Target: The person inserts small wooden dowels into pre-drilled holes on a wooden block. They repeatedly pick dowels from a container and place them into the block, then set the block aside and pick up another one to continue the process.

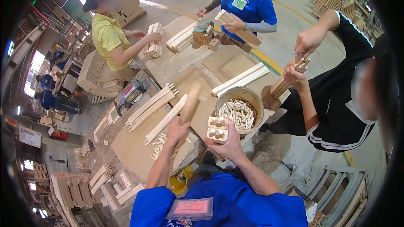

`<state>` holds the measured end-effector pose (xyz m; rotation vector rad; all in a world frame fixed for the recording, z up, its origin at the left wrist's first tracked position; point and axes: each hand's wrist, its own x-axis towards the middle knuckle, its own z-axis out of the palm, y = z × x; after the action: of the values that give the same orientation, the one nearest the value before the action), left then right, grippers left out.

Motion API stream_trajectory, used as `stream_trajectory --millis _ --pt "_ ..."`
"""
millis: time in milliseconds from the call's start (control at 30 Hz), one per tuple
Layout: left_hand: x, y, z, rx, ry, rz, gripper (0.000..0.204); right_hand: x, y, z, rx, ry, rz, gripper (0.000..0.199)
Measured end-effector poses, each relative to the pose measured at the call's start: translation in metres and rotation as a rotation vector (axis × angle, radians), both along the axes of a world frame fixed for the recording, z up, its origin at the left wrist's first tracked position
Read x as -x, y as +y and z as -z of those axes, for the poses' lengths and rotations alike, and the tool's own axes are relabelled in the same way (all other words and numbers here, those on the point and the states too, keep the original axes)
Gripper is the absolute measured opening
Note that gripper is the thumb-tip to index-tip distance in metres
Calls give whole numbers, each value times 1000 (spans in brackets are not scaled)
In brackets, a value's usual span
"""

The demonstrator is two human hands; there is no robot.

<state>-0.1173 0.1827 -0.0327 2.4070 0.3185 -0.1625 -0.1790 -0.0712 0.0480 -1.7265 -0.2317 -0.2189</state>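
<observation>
Leaving a gap between them, the left hand [179, 131] clamps a raised, blurred wooden block [192, 102] and the right hand [232, 143], by the near edge of the table [130, 148], grips two round-cornered timber pieces [217, 128] with dowel-filled ends. A round bucket [259, 99] of pegs [237, 113] stands just beyond.

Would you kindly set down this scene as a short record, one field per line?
Left hand: fingers around a wooden block, which is blurred
Right hand: holds two wood pieces, pegs standing in their ends
Bucket: just beyond the right hand, holding many loose pegs
Table: wooden strips lie on it, with scattered pegs near the left hand
Co-workers: yellow shirt at far left, blue shirt opposite, black shirt at right; each holds wood
</observation>
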Motion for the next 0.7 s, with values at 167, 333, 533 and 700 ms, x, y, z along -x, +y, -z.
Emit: stream_trajectory --millis 167,333,533,700 --pt "43 7 -220 748 -579 100 32 0 -7 4 7 50 22 78" --pt "53 6 -273 -394 -203 616 36 -1 4 6 -16 -24 -44 72" --pt "57 2 -259 -379 -2 629 40 0 11 -6 87 -43 -1 74" --pt "52 40 -245 -85 -110 474 41 -8 42 5 58 31 -8 74"
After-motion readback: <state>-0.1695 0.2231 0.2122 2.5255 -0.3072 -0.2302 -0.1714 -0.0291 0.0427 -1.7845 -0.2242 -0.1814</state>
